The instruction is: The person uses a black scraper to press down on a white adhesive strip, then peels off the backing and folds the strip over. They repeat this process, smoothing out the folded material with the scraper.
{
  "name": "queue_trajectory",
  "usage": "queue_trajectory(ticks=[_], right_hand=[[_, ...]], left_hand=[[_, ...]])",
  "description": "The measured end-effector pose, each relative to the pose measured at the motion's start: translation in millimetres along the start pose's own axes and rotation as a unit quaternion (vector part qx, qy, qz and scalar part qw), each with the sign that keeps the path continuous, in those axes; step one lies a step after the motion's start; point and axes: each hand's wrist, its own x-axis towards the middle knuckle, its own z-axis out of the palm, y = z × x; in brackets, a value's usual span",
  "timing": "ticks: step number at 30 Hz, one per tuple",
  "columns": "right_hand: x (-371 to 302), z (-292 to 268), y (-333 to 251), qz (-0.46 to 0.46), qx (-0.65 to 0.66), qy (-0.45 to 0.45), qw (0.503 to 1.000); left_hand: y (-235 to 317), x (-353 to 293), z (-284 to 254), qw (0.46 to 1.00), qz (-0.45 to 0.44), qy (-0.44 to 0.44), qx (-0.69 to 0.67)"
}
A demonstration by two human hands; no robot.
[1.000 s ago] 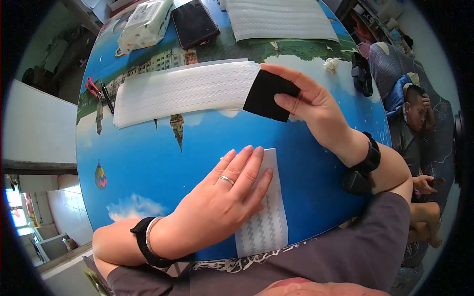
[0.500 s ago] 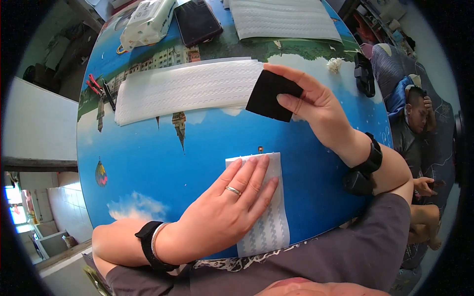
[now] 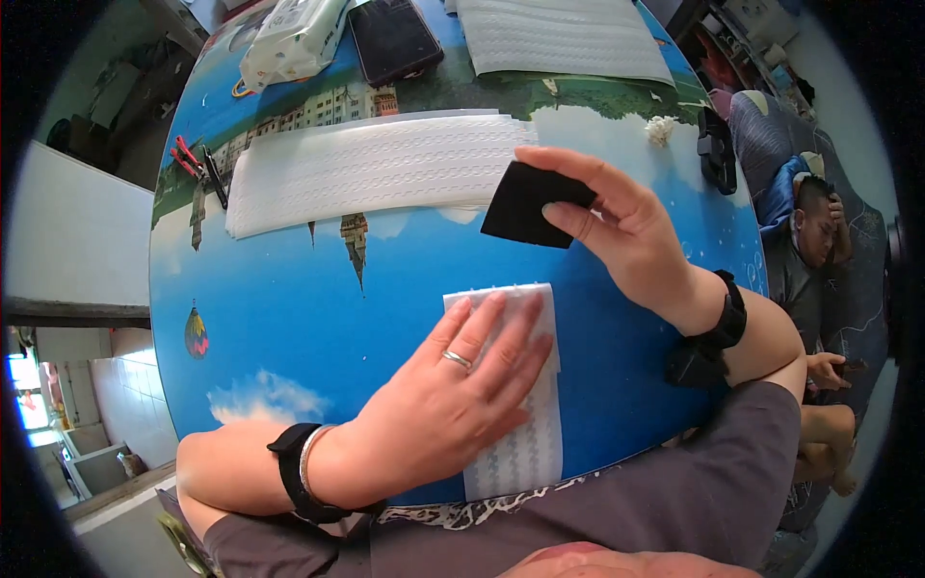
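My left hand lies over a white embossed paper strip near the front edge of the table. Its fingers are stretched and spread, somewhat blurred, and they hide part of the strip; whether every fingertip touches it I cannot tell. A row of tiny points shows along the strip's far edge. To the right, my right hand is raised above the table, pinching a thin black square piece between thumb and fingers. Just beyond that piece lies a stack of similar white strips.
More white sheets lie at the far side, beside a dark phone and a wipes pack. Red-handled pliers sit at the left. A black strap lies far right. Another person sits on a couch there.
The far end of the strip under my left hand has shifted slightly away from me, and that hand's fingers have spread. My right hand has dropped a little with the black square piece.
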Motion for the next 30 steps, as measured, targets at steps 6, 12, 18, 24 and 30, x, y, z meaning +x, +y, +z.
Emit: queue_trajectory(ticks=[6,12,18,24,30], right_hand=[[1.4,-0.9,-7.0,-0.112,-0.165,-0.068,0.978],[0.8,4.6,-12.4,-0.140,-0.212,-0.088,0.963],[0.1,7.0,-9.4,-0.176,-0.215,-0.096,0.956],[0.6,10.4,-8.2,-0.183,-0.218,-0.090,0.954],[2.1,9.3,-7.0,-0.200,-0.259,-0.093,0.940]], left_hand=[[-3.3,-0.3,4.1,0.999,-0.006,0.020,0.029],[-0.3,-2.2,8.9,0.998,-0.014,0.040,0.047],[-1.8,1.9,3.1,0.999,-0.030,0.035,-0.014],[-3.1,3.3,6.7,0.998,-0.029,0.045,-0.014],[-3.6,1.4,10.8,0.998,-0.027,0.048,0.015]])
